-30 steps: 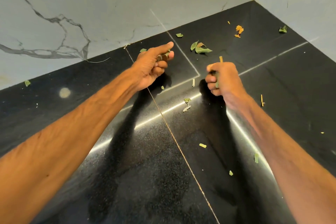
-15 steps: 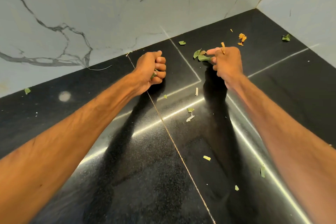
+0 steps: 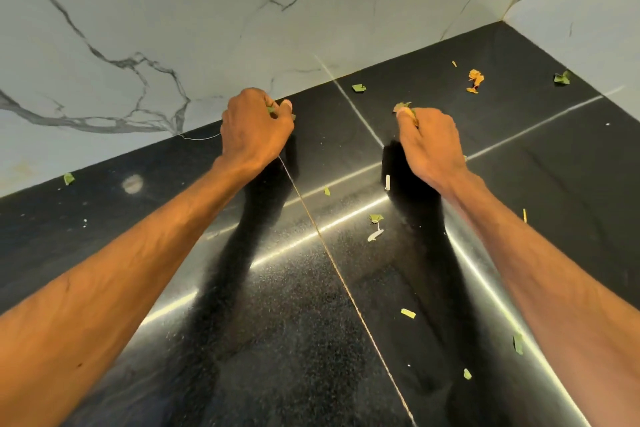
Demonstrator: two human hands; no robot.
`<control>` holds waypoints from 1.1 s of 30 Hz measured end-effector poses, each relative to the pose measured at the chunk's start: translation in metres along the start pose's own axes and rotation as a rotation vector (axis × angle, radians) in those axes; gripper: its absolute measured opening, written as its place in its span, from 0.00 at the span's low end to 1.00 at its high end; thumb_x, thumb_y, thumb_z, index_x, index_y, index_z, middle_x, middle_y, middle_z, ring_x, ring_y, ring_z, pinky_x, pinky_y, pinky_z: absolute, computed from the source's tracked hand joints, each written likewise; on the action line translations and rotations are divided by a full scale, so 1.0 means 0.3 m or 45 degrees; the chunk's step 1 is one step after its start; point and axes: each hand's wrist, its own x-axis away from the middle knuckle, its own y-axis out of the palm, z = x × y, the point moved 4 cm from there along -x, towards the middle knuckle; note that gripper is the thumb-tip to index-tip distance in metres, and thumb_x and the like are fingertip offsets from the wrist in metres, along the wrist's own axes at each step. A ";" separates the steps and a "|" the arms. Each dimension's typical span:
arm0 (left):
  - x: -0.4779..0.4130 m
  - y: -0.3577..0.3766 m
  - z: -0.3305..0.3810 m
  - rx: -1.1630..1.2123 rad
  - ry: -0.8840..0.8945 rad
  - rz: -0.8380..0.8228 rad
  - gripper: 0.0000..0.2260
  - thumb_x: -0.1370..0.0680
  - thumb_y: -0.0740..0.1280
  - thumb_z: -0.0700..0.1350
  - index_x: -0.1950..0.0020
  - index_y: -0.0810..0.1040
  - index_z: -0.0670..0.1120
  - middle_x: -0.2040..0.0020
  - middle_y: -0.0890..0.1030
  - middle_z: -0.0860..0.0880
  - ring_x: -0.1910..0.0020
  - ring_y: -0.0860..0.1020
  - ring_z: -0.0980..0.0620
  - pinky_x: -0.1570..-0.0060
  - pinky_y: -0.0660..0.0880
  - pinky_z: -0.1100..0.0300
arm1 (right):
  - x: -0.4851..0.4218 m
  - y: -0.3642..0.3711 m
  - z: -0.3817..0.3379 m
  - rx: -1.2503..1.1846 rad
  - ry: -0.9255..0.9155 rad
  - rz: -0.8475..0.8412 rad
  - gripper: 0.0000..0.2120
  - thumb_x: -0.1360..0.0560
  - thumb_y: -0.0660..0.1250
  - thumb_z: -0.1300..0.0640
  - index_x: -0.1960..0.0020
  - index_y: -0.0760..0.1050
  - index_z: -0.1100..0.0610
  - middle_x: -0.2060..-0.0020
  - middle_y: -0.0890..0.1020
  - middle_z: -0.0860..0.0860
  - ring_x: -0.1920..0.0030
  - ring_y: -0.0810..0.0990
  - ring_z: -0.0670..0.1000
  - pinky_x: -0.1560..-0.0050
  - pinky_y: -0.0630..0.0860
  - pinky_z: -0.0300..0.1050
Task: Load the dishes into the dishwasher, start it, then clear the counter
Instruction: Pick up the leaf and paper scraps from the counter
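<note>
Scattered green leaf scraps (image 3: 375, 218) lie on the glossy black stone counter (image 3: 207, 340), between and beyond the hands. The left hand (image 3: 256, 128) fists gathered scraps; the right hand (image 3: 429, 146) pinches a curled green leaf (image 3: 403, 107). Risk: overfilled fists may spill pieces back.

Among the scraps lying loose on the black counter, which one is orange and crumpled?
The crumpled orange scrap near the far right corner of the counter; the others are green leaf bits or thin pale slivers.
</note>
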 end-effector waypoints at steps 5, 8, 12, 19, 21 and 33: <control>0.025 0.022 -0.006 -0.250 0.136 -0.013 0.26 0.23 0.66 0.64 0.66 0.80 0.42 0.72 0.78 0.46 0.71 0.77 0.49 0.64 0.73 0.55 | 0.016 -0.026 0.005 -0.284 0.053 0.021 0.31 0.16 0.54 0.42 0.72 0.66 0.60 0.77 0.66 0.50 0.71 0.70 0.59 0.58 0.73 0.54; 0.018 0.051 0.003 -0.375 0.172 -0.008 0.26 0.25 0.66 0.67 0.63 0.76 0.43 0.68 0.76 0.48 0.67 0.74 0.48 0.64 0.68 0.53 | 0.019 -0.009 0.015 -0.371 0.116 -0.045 0.27 0.16 0.56 0.45 0.65 0.82 0.56 0.77 0.77 0.47 0.72 0.76 0.46 0.53 0.77 0.49; -0.005 0.067 0.036 -0.444 0.199 -0.052 0.20 0.21 0.65 0.59 0.62 0.73 0.43 0.66 0.75 0.46 0.64 0.76 0.44 0.62 0.68 0.53 | 0.021 0.012 0.016 -0.410 0.160 -0.105 0.21 0.16 0.58 0.48 0.57 0.85 0.54 0.70 0.85 0.46 0.69 0.76 0.37 0.48 0.78 0.49; -0.057 0.090 0.055 -0.543 0.203 -0.213 0.14 0.21 0.61 0.47 0.66 0.69 0.43 0.70 0.69 0.48 0.63 0.77 0.43 0.60 0.69 0.53 | 0.020 0.009 0.013 -0.715 0.415 -0.098 0.15 0.17 0.58 0.52 0.55 0.80 0.55 0.60 0.87 0.53 0.74 0.70 0.43 0.76 0.64 0.34; -0.075 0.096 0.056 -0.564 0.217 -0.216 0.18 0.19 0.59 0.52 0.65 0.69 0.43 0.69 0.70 0.47 0.62 0.77 0.43 0.59 0.71 0.53 | 0.018 0.004 0.013 -0.761 0.482 -0.056 0.17 0.18 0.59 0.47 0.59 0.79 0.54 0.62 0.87 0.54 0.74 0.70 0.44 0.74 0.65 0.38; -0.105 0.118 0.085 -0.722 0.193 -0.343 0.11 0.19 0.60 0.45 0.47 0.78 0.38 0.53 0.77 0.41 0.53 0.78 0.40 0.53 0.72 0.49 | 0.012 0.011 0.006 -0.754 0.583 -0.004 0.20 0.18 0.60 0.47 0.64 0.79 0.53 0.71 0.78 0.49 0.76 0.70 0.43 0.78 0.63 0.35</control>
